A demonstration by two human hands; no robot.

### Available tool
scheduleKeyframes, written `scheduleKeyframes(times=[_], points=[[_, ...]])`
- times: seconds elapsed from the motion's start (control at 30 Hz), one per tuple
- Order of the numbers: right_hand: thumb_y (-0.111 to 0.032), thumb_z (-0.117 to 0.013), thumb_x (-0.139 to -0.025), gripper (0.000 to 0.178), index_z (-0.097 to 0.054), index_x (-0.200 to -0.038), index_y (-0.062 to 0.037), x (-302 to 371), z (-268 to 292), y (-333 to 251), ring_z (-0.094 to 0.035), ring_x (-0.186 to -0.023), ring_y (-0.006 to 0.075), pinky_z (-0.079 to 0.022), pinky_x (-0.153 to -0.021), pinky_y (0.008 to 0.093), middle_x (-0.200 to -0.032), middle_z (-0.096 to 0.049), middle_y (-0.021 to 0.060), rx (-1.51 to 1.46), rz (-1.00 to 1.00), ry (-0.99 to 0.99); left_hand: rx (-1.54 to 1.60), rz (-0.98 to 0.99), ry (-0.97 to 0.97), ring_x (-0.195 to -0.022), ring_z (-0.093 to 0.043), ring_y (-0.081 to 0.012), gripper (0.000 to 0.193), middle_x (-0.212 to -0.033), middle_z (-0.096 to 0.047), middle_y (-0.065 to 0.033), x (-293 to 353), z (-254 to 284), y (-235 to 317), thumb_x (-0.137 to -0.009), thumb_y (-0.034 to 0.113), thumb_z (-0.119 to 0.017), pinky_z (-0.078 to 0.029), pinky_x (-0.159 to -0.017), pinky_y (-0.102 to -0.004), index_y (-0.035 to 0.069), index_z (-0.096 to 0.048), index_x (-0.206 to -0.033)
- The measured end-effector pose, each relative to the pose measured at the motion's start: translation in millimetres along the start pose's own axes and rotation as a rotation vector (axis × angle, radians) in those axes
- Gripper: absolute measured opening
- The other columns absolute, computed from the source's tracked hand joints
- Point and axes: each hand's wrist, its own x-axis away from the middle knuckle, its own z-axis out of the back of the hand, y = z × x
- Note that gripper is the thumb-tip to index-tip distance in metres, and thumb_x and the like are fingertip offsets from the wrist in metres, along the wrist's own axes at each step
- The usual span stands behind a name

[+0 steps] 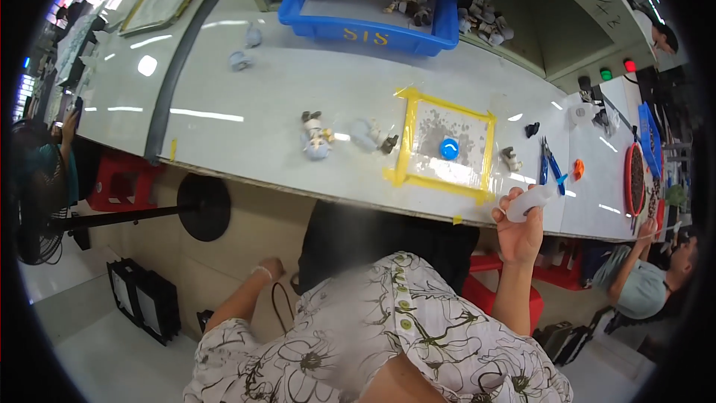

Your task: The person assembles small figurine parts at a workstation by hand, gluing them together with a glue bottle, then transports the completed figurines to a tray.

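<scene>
My right hand [520,235] is closed around a small translucent white squeeze bottle [528,203] at the table's front edge. The bottle tilts up to the right, its tip near a pair of blue-handled pliers [550,163]. My left hand [271,268] hangs low beside my body, away from the table; its fingers are too small to make out. A small figurine [316,136] lies on the table, with a pale round part [364,134] and a dark small part [389,143] beside it. A blue round cap [449,149] sits inside a yellow-taped square [409,134] with grey smudges.
A blue bin [369,36] holding several figurines stands at the back, beside a shelf box [544,60] with more. Two pale blue parts [242,60] lie back left. An orange piece [579,169] and red basket [634,179] are right. A co-worker [641,276] sits far right.
</scene>
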Motion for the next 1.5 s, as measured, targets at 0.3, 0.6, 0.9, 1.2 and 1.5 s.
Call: scheduleKeyframes(times=[0.3, 0.6, 0.9, 1.2, 1.5], points=[[-0.025, -0.052, -0.086, 0.034, -0.043, -0.114, -0.0087, 21.4, -18.8, 18.3, -0.053, -0.085, 0.0182, -0.045, -0.069, 0.0317, -0.1, -0.051, 0.0102, -0.037, 0.105, -0.093, 0.225, -0.586, 1.516, -0.073, -0.051, -0.0251, 0.033, -0.085, -0.053, -0.0126, 131.4, 297.5, 213.5, -0.065, 0.008, -0.07, -0.043, -0.064, -0.0311, 0.0, -0.052, -0.092], [-0.028, -0.049, -0.087, 0.032, -0.044, -0.113, -0.0084, -5.1, -16.0, 22.4, -0.053, -0.086, 0.018, -0.045, -0.07, 0.0325, -0.1, -0.052, 0.0086, 0.1, 0.138, -0.082, 0.235, -0.486, 1.558, -0.081, -0.051, -0.0294, 0.034, -0.092, -0.051, -0.0112, 77.4, 342.3, 217.7, -0.063, 0.002, -0.062, -0.044, -0.069, -0.036, 0.004, -0.052, -0.095], [-0.026, -0.05, -0.087, 0.034, -0.042, -0.114, -0.0063, -11.8, -1.2, 19.8, -0.052, -0.085, 0.0182, -0.045, -0.071, 0.0319, -0.099, -0.052, 0.0112, -0.007, 0.121, -0.092, 1.177, -0.822, 1.042, -0.08, -0.056, -0.0188, 0.029, -0.096, -0.053, -0.0103, 97.3, 339.2, 210.2, -0.071, 0.001, -0.056, -0.047, -0.069, -0.0299, 0.001, -0.048, -0.1], [-0.033, -0.051, -0.086, 0.043, -0.04, -0.121, -0.011, 8.0, -15.0, 37.3, -0.054, -0.092, 0.024, -0.045, -0.08, 0.0377, -0.1, -0.052, 0.0126, -0.077, 0.029, -0.223, 1.816, -1.154, -0.071, -0.077, -0.057, -0.0195, 0.035, -0.097, -0.055, -0.0089, 121.7, 300.5, 249.5, -0.071, 0.006, -0.06, -0.049, -0.07, -0.0295, 0.001, -0.047, -0.103], [-0.011, -0.044, -0.08, 0.029, -0.04, -0.107, -0.0023, 18.2, -62.3, 42.3, -0.055, -0.095, 0.028, -0.042, -0.082, 0.0385, -0.095, -0.054, 0.0142, -0.121, -0.13, -0.347, 1.704, -0.925, -0.139, -0.073, -0.057, -0.0158, 0.036, -0.092, -0.057, -0.0086, 95.9, 311.9, 289.6, -0.073, 0.008, -0.06, -0.048, -0.067, -0.0257, -0.001, -0.047, -0.105]])
